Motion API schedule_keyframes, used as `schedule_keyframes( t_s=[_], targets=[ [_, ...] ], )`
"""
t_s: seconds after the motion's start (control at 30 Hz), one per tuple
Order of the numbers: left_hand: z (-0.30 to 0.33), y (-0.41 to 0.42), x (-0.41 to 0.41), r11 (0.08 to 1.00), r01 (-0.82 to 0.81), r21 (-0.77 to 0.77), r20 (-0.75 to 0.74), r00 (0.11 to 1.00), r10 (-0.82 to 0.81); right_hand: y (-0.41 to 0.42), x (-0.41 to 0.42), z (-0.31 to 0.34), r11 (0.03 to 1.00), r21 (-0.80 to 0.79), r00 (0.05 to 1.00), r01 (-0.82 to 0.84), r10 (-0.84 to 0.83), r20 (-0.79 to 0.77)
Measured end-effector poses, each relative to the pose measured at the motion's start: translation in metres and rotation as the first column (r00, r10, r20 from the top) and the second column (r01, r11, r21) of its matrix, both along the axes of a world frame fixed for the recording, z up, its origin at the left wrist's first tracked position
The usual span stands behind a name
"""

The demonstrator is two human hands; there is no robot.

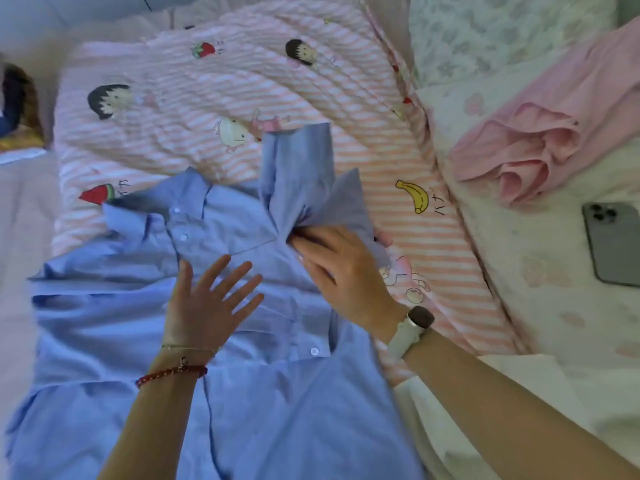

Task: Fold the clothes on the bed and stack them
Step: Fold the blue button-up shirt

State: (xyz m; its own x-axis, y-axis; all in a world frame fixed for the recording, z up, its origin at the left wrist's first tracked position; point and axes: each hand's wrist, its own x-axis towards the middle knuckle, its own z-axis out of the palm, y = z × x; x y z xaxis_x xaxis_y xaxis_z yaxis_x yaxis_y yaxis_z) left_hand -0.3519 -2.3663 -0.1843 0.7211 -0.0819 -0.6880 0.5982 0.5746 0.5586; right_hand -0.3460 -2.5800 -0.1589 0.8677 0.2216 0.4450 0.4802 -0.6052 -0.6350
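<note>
A light blue button-up shirt [114, 306] lies face up on the bed, collar toward the far side. My left hand [211, 299] lies flat on its chest with fingers spread. My right hand [343, 271], with a white watch on the wrist, grips the shirt's right sleeve [298, 174] near the shoulder; the sleeve stands bunched and lifted, cuff pointing away from me. A pink garment [533, 147] lies crumpled at the right.
A pink-striped cartoon quilt [214, 84] lies under and beyond the shirt. A grey phone [614, 244] lies face down at the right edge on the pale floral sheet [540, 271]. Dark items [14, 102] sit at the far left.
</note>
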Motion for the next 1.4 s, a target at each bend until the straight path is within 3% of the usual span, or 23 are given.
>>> schedule_keyframes(
  t_s=[0.07,0.13,0.23,0.3,0.37,0.57,0.67,0.77,0.83,0.9,0.97,1.03,1.07,1.13,1.2,1.27,1.4],
  targets=[
    [0.0,0.046,-0.024,0.989,-0.137,-0.059,-0.037,0.99,0.135,0.035,-0.031,-0.019,0.967,-0.156,0.978,-0.202,0.192,-0.077],
    [-0.008,0.081,-0.05,0.971,-0.228,-0.07,-0.114,0.969,0.219,0.057,-0.058,-0.043,0.886,-0.281,0.916,-0.369,0.295,-0.273],
    [-0.029,0.108,-0.078,0.971,-0.203,0.13,-0.228,0.947,0.228,0.069,-0.084,-0.066,0.817,-0.346,0.817,-0.461,0.238,-0.525],
    [-0.039,0.109,-0.083,0.944,-0.172,0.281,-0.21,0.949,0.235,0.073,-0.092,-0.072,0.864,-0.328,0.834,-0.381,0.168,-0.526],
    [-0.043,0.107,-0.083,0.91,-0.252,0.33,-0.148,0.938,0.314,0.078,-0.095,-0.069,0.891,-0.358,0.858,-0.28,0.065,-0.509],
    [-0.023,0.14,-0.111,0.773,-0.601,0.2,0.176,0.799,0.576,0.104,-0.1,-0.048,0.933,-0.342,0.884,-0.116,-0.061,-0.464],
    [-0.032,0.174,-0.15,0.732,-0.582,0.355,0.101,0.802,0.589,0.119,-0.105,-0.047,0.917,-0.375,0.895,-0.135,-0.049,-0.444],
    [-0.044,0.194,-0.171,0.801,-0.414,0.432,-0.063,0.872,0.485,0.133,-0.106,-0.058,0.837,-0.496,0.847,-0.23,-0.079,-0.526],
    [-0.049,0.201,-0.171,0.805,-0.341,0.485,-0.085,0.898,0.431,0.143,-0.105,-0.068,0.786,-0.563,0.841,-0.257,-0.105,-0.53],
    [-0.051,0.201,-0.166,0.663,-0.263,0.701,-0.005,0.928,0.373,0.154,-0.101,-0.074,0.749,-0.598,0.84,-0.284,-0.106,-0.532],
    [-0.051,0.2,-0.16,0.342,-0.117,0.932,-0.016,0.932,0.361,0.16,-0.094,-0.082,0.693,-0.645,0.828,-0.32,-0.126,-0.546],
    [-0.048,0.197,-0.152,0.012,0.022,1.0,-0.024,0.949,0.313,0.159,-0.089,-0.09,0.646,-0.686,0.805,-0.336,-0.181,-0.565],
    [-0.048,0.197,-0.146,-0.093,0.061,0.994,-0.04,0.977,0.21,0.157,-0.087,-0.094,0.63,-0.698,0.794,-0.339,-0.206,-0.571],
    [-0.055,0.195,-0.135,-0.182,0.147,0.972,-0.156,0.987,-0.033,0.152,-0.086,-0.1,0.596,-0.721,0.796,-0.354,-0.213,-0.567],
    [-0.064,0.198,-0.124,-0.24,0.24,0.941,-0.287,0.94,-0.185,0.147,-0.087,-0.102,0.576,-0.737,0.809,-0.353,-0.207,-0.55],
    [-0.069,0.209,-0.112,-0.263,0.254,0.931,-0.314,0.924,-0.219,0.142,-0.089,-0.102,0.568,-0.747,0.799,-0.346,-0.239,-0.551],
    [-0.07,0.229,-0.108,-0.203,0.143,0.969,-0.171,0.977,-0.126,0.138,-0.089,-0.09,0.584,-0.757,0.831,-0.295,-0.235,-0.505]
  ],
)
